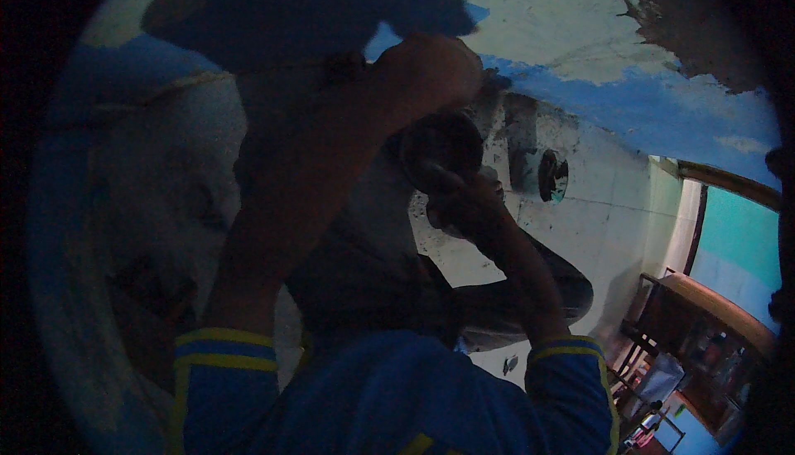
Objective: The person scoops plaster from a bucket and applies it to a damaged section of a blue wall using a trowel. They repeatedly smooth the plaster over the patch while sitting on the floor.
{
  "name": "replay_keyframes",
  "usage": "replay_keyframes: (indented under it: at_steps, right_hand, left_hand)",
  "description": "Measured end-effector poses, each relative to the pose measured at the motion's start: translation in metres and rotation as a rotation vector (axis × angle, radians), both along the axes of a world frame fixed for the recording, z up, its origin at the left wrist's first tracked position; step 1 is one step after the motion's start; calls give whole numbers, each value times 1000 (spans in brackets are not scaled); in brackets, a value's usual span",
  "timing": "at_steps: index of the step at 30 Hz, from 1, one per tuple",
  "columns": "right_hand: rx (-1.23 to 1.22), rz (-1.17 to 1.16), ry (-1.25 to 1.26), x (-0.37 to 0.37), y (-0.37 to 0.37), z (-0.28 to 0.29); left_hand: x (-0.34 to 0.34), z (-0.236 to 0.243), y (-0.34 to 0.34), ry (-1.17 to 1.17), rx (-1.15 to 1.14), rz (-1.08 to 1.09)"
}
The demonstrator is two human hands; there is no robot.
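My left hand (439, 74) is raised against the lower part of the wall, its fingers curled shut. A small dark shape (497, 81) shows just beyond the fingers; what the hand grips is too dark to make out. Below it, my right hand (470, 205) grasps the near edge of a dark round bowl-like thing (440, 150), with the thumb over its rim. The bowl's contents cannot be told in this light. In front, the wall (580, 91) is blue at the bottom and pale above, and a ragged grey-brown patch (704, 28) shows at the upper right.
Right of the bowl, a dark round object (553, 175) lies on the pale, stained tiled floor (600, 178). My bent leg (530, 285) is under my right arm. Brown wooden furniture (704, 314) with assorted items stands at far right, near a teal panel (741, 235).
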State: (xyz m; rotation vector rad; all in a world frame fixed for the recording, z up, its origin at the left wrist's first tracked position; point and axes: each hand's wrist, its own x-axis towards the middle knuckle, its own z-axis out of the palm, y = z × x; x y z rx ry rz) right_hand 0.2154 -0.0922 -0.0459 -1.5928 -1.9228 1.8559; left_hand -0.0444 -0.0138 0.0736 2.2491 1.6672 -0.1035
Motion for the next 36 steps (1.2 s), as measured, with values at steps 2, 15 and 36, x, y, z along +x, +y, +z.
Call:
replay_keyframes:
  at_steps: [2, 15, 36]
  right_hand:
    - [-34, -36, 44, 7, -1, 6]
    - [-486, -316, 239, 124, -5, 5]
    - [562, -871, 1193, -75, 99, 225]
  left_hand:
    - [-4, 4, 1, 1, 10, -11]
    - [-35, 31, -12, -97, -19, 61]
    - [-46, -2, 14, 36, -244, 154]
